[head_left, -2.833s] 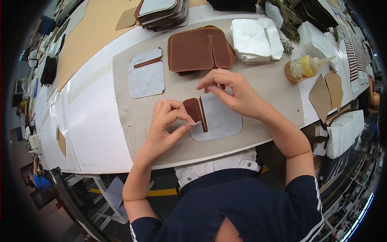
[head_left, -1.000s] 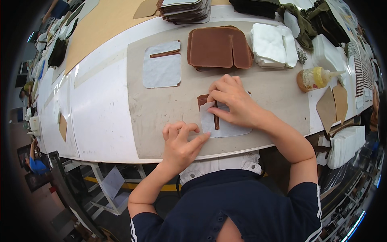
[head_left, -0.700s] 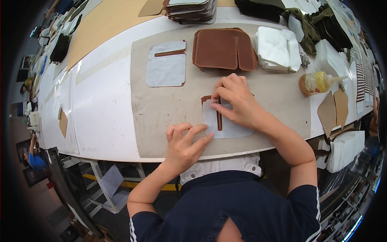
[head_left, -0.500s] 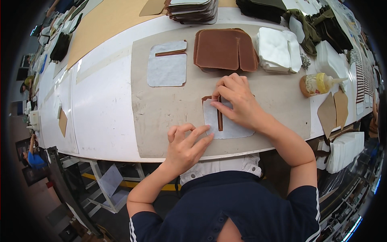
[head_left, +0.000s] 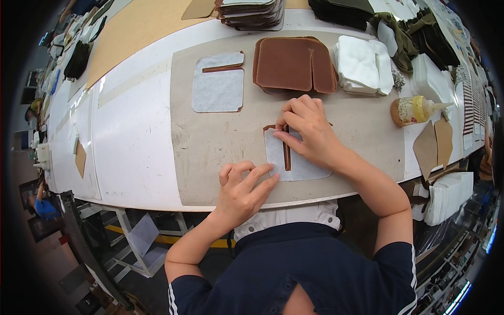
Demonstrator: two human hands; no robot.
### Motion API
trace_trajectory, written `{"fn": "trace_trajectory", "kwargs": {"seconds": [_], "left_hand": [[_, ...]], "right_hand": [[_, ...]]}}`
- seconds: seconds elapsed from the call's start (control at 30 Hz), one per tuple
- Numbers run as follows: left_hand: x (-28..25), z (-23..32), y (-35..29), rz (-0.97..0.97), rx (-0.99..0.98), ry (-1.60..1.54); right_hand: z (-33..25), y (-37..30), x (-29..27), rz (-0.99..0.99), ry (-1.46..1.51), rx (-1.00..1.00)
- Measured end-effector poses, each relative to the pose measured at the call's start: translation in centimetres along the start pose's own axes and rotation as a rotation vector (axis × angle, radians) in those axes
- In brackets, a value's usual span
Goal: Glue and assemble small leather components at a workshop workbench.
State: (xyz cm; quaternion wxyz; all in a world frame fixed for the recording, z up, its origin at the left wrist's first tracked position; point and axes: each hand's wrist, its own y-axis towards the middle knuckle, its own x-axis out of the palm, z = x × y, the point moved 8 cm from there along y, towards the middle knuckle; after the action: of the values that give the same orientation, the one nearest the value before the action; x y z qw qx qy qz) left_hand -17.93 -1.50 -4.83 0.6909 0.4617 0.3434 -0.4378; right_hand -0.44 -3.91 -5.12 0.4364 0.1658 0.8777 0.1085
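Note:
In front of me lies a brown leather piece with a pale grey-white lining sheet (head_left: 311, 172) over it and a narrow upright slot showing brown. My right hand (head_left: 307, 128) pinches at the slot's upper end, thumb against the curled forefinger; the palm hides part of the sheet. At the lower left edge, my left hand (head_left: 244, 190) has its thumb and forefinger tips close together on the piece, the other fingers bent. A similar lined piece (head_left: 217, 92) lies farther off to the left, its slot running sideways. Beyond my right hand stands a stack of brown leather pieces (head_left: 286, 65).
A grey work mat (head_left: 202, 152) covers part of the white table. White sheets (head_left: 357, 65) are stacked at back right, near a yellowish glue bottle (head_left: 412, 111) lying with its nozzle rightward. Tan card pieces (head_left: 426, 147) rest at the right edge. Another stack (head_left: 252, 16) stands behind.
Almost nothing differs. Both hands keep their places on the lined leather piece; the view has shifted very slightly.

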Motion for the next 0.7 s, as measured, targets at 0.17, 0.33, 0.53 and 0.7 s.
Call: {"fn": "trace_trajectory", "kwargs": {"seconds": [0.17, 0.33, 0.53, 0.7], "left_hand": [[0.1, 0.0, 0.0, 0.003, 0.000, 0.000], [0.1, -0.1, -0.1, -0.001, -0.003, -0.003], [-0.1, -0.1, 0.2, -0.019, -0.004, -0.022], [0.2, -0.6, 2.3, -0.110, -0.122, -0.009]], "right_hand": [[0.1, 0.0, 0.1, -0.001, -0.010, 0.001], [0.0, 0.1, 0.0, 0.005, -0.012, -0.001], [0.0, 0.1, 0.0, 0.017, -0.009, 0.000], [-0.1, 0.1, -0.3, 0.037, -0.025, 0.003]]}}
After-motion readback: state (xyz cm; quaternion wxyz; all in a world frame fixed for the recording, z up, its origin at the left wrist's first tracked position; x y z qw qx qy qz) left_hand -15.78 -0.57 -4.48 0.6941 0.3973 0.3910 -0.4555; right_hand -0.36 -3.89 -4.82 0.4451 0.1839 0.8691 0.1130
